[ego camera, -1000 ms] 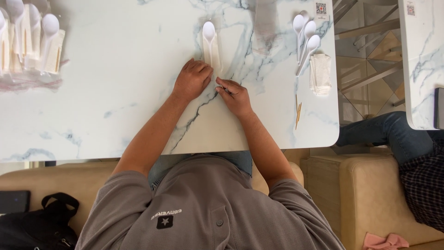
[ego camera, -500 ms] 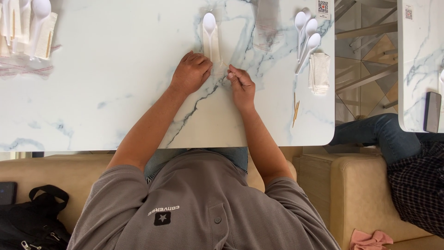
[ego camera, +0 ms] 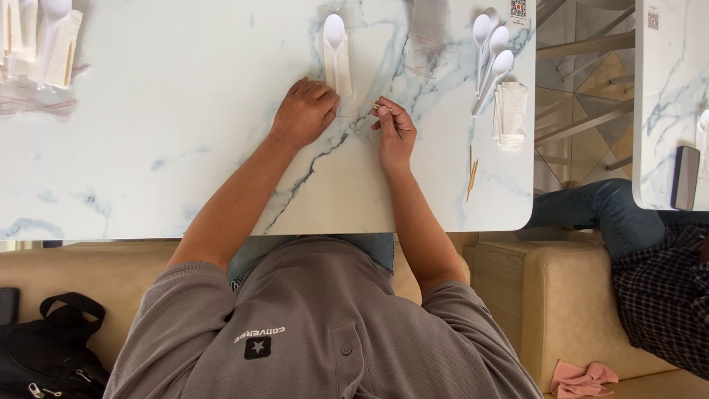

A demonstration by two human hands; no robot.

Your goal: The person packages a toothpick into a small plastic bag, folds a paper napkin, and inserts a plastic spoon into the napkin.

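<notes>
My left hand (ego camera: 306,111) rests knuckles up on the white marble table (ego camera: 185,148), pressing the lower end of a clear sleeve that holds a white plastic spoon (ego camera: 334,33) on a folded white napkin (ego camera: 338,66). Just to its right, my right hand (ego camera: 395,129) pinches a thin wooden toothpick (ego camera: 369,103) between thumb and fingers. The toothpick's tip points left toward the sleeve's open end.
An empty clear sleeve (ego camera: 428,37) lies at the back. Three loose spoons (ego camera: 491,44), a napkin stack (ego camera: 509,111) and loose toothpicks (ego camera: 471,174) lie at the right. Packed sets (ego camera: 37,37) sit far left. A seated person's leg (ego camera: 591,207) and a phone (ego camera: 685,177) are on the right.
My right hand has drawn slightly right from the left hand and now holds a toothpick up at the sleeve. My left hand stays on the sleeve.
</notes>
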